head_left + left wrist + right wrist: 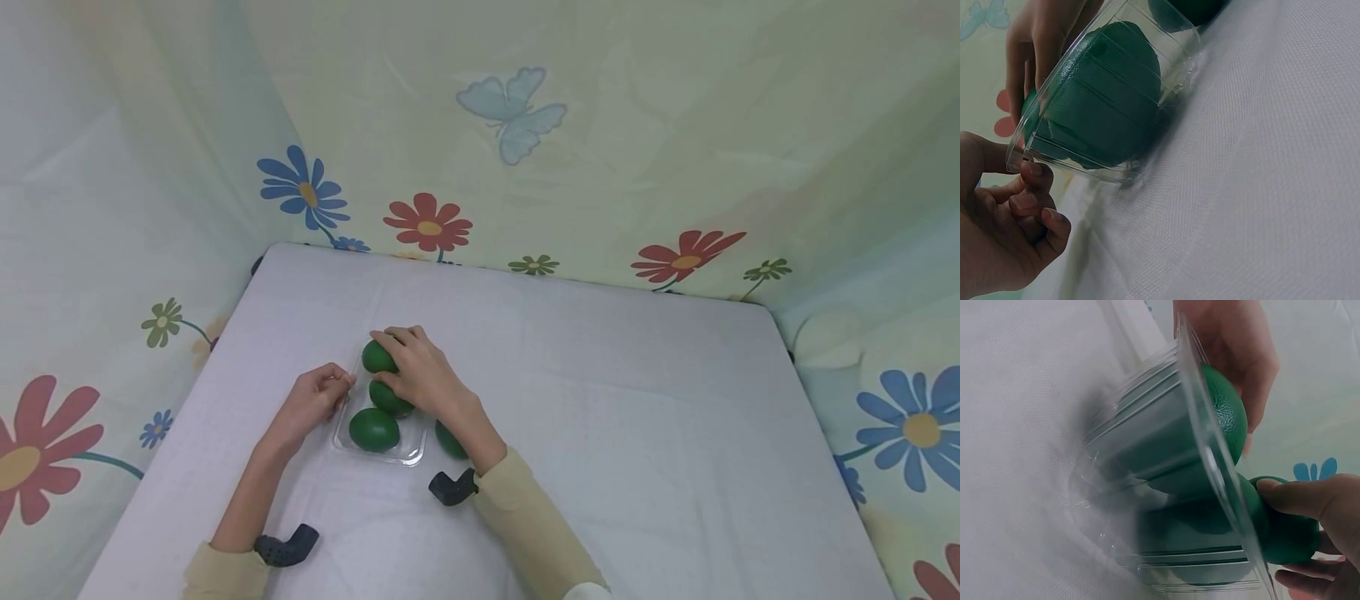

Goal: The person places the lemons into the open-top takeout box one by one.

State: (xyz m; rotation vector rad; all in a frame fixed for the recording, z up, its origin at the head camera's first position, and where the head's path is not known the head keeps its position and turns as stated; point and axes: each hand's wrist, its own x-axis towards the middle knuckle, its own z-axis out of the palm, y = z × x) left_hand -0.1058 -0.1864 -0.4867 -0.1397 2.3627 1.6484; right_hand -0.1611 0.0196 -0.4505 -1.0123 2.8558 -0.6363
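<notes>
A clear plastic container point(411, 455) sits on the table with several green oval fruits in it. One green fruit point(374, 430) lies at its near end, and another green fruit point(388, 400) shows behind that one. My left hand point(318, 396) pinches the container's left rim between thumb and fingers. Over the far end, my right hand point(423, 371) grips a green fruit point(1291, 531), thumb on one side and fingers on the other. That fruit stands partly above the rim. Outside the container, one more green fruit point(450, 440) lies to the right, partly hidden by my right forearm.
A white cloth covers the table point(637, 433). Behind it hangs a curtain point(600, 167) printed with flowers and a butterfly. Each wrist wears a dark camera mount, the left mount point(288, 547) and the right mount point(452, 488) both close above the cloth.
</notes>
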